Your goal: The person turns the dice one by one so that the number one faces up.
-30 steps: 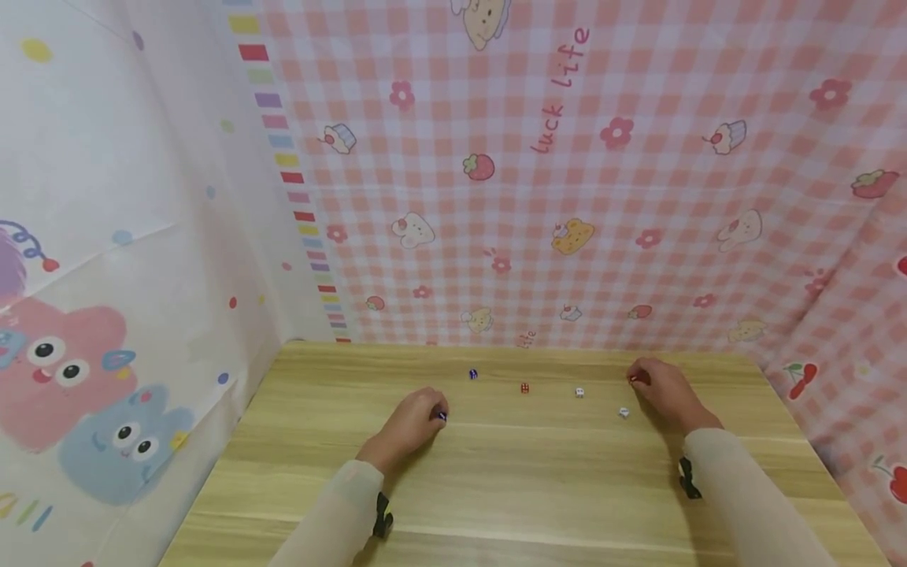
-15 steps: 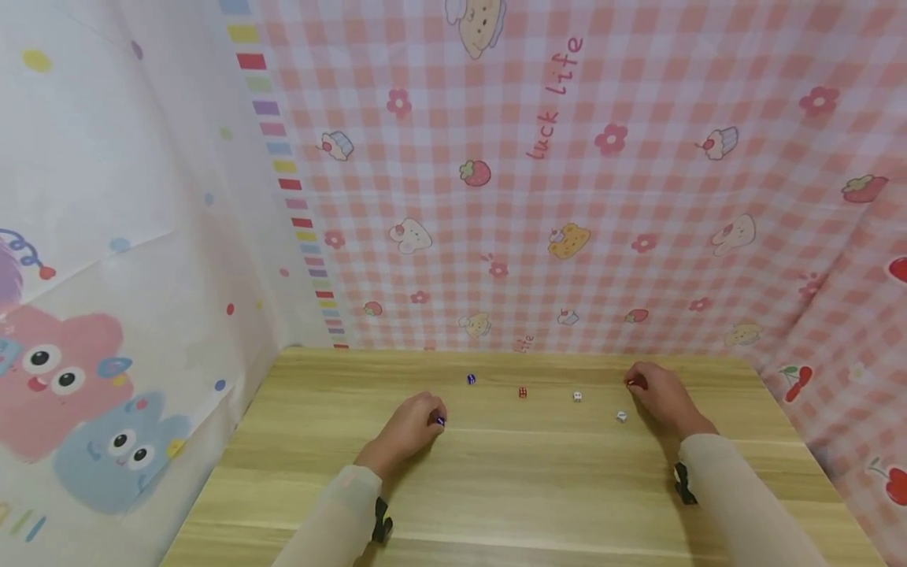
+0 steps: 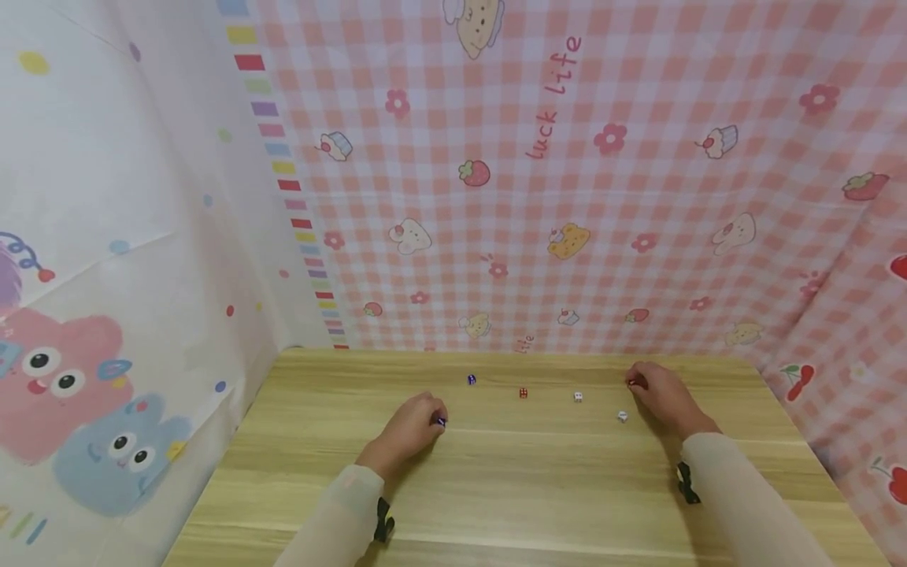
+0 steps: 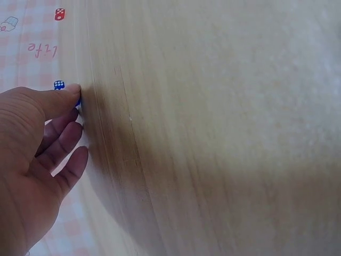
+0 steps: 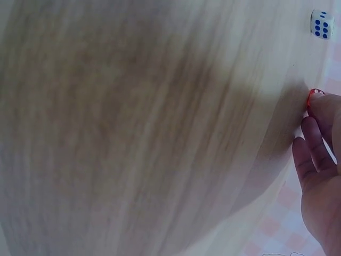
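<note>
My left hand (image 3: 411, 425) pinches a blue die (image 3: 442, 423) between thumb and fingers, low at the tabletop; in the left wrist view the thumb covers most of it. On the right, my right hand (image 3: 666, 395) pinches a red die (image 5: 313, 97), mostly hidden by the fingertips. Between the hands lie a second blue die (image 3: 471, 379), another red die (image 3: 523, 393) and two white dice, one white die (image 3: 578, 397) farther back and the other white die (image 3: 622, 416) nearest my right hand.
The wooden table (image 3: 524, 488) ends at the back against a pink checked cloth (image 3: 439, 197). A white cartoon-printed cloth (image 3: 163, 331) hangs along the left, and more pink cloth (image 3: 857, 315) borders the right side.
The head view has tilted slightly, so everything sits a little lower in it. Both hands keep their grip on the blue and red dice, and the loose dice have not moved.
</note>
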Available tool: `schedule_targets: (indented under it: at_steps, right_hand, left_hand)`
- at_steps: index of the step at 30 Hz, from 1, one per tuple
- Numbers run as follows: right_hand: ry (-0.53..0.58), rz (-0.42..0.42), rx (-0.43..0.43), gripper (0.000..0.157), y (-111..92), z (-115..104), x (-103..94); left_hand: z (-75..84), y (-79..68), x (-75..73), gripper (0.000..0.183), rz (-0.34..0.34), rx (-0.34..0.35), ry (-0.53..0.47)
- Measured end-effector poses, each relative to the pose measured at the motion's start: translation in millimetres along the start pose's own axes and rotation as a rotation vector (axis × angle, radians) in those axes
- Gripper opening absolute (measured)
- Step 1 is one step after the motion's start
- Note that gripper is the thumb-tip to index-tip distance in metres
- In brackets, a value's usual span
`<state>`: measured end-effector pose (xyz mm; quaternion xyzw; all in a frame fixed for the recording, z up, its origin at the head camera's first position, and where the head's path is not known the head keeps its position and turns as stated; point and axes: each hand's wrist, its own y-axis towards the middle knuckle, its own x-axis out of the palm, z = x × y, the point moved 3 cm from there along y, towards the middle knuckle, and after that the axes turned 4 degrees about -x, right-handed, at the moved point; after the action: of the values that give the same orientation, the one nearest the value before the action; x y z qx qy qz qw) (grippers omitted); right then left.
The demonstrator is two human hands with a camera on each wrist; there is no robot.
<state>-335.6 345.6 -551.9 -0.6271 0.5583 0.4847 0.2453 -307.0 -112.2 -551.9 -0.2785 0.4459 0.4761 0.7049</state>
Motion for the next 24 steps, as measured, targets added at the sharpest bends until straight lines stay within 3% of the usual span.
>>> schedule_targets:
  at_steps: [13,24]
  right_hand:
    - [-0.041,-0.066,0.013,0.012,-0.8,-1.5,-4.2]
    - [-0.138,-0.054,-0.092,0.015,-0.3,-5.8,-2.9]
  left_hand:
    - [0.2,0.1,1.5,0.007,-0.004,-0.019,0.017]
    - [1.9,-1.2,0.4,0.007,-0.012,-0.041,0.01]
